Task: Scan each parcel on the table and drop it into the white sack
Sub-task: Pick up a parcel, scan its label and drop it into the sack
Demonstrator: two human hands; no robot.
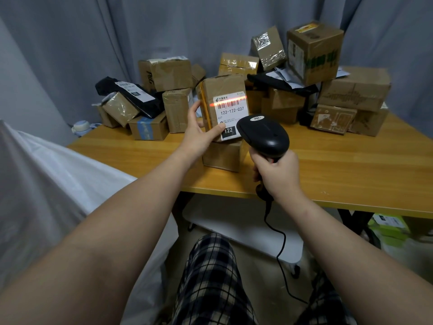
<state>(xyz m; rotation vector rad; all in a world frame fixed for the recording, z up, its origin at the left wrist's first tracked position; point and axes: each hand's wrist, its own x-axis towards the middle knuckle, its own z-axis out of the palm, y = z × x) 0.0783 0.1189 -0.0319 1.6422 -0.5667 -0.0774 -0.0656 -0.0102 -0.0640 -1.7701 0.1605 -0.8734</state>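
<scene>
My left hand (199, 134) grips a brown cardboard parcel (222, 90) upright above the wooden table (351, 170), its white label facing me. A red scan line crosses the barcode on that label (230, 106). My right hand (276, 174) holds a black corded barcode scanner (263, 134) by its handle, its head just below and right of the label. Another small brown box (222, 157) stands on the table under the held parcel. The white sack (58, 188) spreads out at my left, beside the table.
Several cardboard boxes are piled along the table's back, left (164, 73) and right (314, 50), with a black mailer bag (131, 95) on the left heap. Grey curtains hang behind. The scanner cable (281, 254) drops past the table edge to my lap.
</scene>
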